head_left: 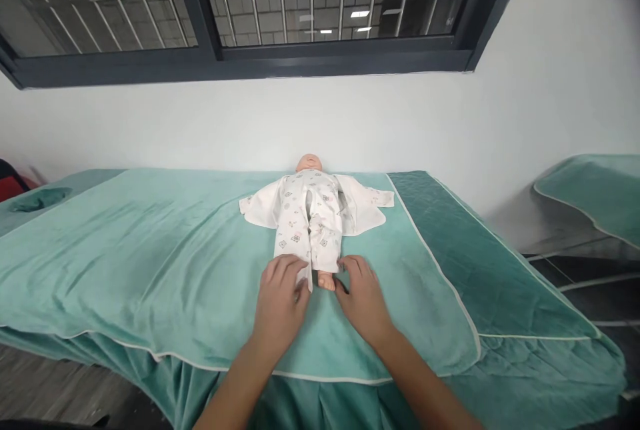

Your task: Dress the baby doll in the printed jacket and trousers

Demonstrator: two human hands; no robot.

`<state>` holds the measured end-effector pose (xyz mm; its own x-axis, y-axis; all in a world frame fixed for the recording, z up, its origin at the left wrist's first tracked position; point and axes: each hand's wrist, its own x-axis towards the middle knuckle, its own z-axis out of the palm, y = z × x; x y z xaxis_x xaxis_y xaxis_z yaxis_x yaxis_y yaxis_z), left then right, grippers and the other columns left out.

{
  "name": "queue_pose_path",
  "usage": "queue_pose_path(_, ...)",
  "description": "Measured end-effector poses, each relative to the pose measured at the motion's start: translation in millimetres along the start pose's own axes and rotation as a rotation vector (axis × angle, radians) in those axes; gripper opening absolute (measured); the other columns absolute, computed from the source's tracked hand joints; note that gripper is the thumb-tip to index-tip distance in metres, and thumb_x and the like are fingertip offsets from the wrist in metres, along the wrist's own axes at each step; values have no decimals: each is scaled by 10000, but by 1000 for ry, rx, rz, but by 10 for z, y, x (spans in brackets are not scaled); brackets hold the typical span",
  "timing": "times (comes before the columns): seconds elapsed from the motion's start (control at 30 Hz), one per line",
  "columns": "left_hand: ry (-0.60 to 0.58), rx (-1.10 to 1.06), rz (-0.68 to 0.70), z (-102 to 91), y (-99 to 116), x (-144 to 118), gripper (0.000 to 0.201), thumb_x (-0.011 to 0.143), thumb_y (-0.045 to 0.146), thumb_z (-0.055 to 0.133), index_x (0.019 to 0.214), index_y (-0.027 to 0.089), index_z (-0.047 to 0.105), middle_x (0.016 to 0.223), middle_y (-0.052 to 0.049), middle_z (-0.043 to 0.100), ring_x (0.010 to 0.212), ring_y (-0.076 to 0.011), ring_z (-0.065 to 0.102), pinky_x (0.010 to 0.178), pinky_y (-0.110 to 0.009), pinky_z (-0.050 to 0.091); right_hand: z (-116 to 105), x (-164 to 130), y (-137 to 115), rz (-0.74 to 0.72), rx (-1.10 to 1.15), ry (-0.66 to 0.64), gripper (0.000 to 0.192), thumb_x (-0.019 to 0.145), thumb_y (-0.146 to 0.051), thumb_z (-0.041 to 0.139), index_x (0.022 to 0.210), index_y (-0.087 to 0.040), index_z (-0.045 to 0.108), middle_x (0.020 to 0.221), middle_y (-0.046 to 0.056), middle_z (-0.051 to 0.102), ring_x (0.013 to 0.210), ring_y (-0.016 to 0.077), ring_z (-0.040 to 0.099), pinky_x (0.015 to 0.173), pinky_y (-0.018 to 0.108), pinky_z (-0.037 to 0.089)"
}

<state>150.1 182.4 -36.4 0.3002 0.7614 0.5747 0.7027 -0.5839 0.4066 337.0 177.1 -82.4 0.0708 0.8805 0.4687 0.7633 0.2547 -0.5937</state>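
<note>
A baby doll [309, 163] lies on its back on a green blanket, its head toward the wall. White printed pants [324, 233] cover its legs, and a white baby shirt [363, 207] is spread open beneath it with both sleeves out to the sides. My left hand [283, 300] is closed on the left pant leg's cuff, where no foot shows. A bare foot [326, 281] pokes out of the other leg. Beside that foot is my right hand [364, 298], its thumb and fingers apart, fingertips close to the cuff; whether they touch it is unclear.
The green blanket [175, 263] covers a bed whose quilted spread [500, 283] shows at the right. Behind it stands a white wall [250, 123] below a dark-framed window [325, 65]. A green-covered surface [595, 190] is at far right, and something red [11, 187] at far left.
</note>
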Motion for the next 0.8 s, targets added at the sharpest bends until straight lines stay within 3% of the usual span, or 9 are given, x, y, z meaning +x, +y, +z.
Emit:
queue_pose_path(0.1, -137, 196, 50, 108, 53, 166, 311, 831, 67, 523, 1106, 203, 572, 1146, -74, 624, 1152, -272, 508, 980, -460, 419, 19, 102, -56, 22, -2, -47, 144, 868, -132, 499, 976, -209, 556, 948, 59, 601, 929, 256, 541, 798, 415, 434)
queue_pose_path(0.2, -160, 268, 60, 201, 34, 244, 244, 844, 76, 518, 1047, 194, 585, 1098, -73, 646, 1117, -271, 533, 1011, -496, 396, -62, 184, -151, -39, 193, -71, 139, 857, -94, 459, 861, -210, 534, 855, 25, 572, 817, 194, 525, 739, 332, 422)
queue_pose_path(0.3, -121, 192, 59, 241, -5, 266, 166, 878, 100, 502, 972, 209, 585, 1007, -36, 669, 1056, -233, 563, 1048, -497, 370, -193, 203, -198, -115, 349, -73, 108, 851, -115, 486, 814, -216, 500, 796, -6, 527, 743, 155, 490, 682, 282, 397)
queue_pose_path(0.43, -17, 43, 62, 210, -7, 212, 127, 858, 102, 527, 906, 212, 568, 956, -18, 667, 1027, -206, 576, 1064, -483, 371, -286, 160, -106, -90, 312, -121, 103, 870, -136, 484, 807, -215, 501, 770, -15, 494, 722, 146, 473, 669, 271, 386)
queue_pose_path(0.63, 80, 54, 203, 118, 65, -46, 156, 820, 74, 535, 912, 199, 546, 1139, -79, 643, 1188, -258, 513, 1042, -494, 411, -306, -54, 5, -78, 150, -197, 101, 884, -130, 462, 875, -224, 499, 853, 10, 539, 758, 164, 521, 682, 290, 425)
queue_pose_path(0.8, 44, 100, 152, 120, 25, -246, 137, 825, 96, 539, 913, 200, 555, 1309, -122, 560, 1291, -297, 457, 1030, -498, 439, -417, -115, -43, -178, 97, -284, 73, 927, -192, 480, 925, -231, 542, 936, 41, 589, 850, 189, 576, 750, 322, 484)
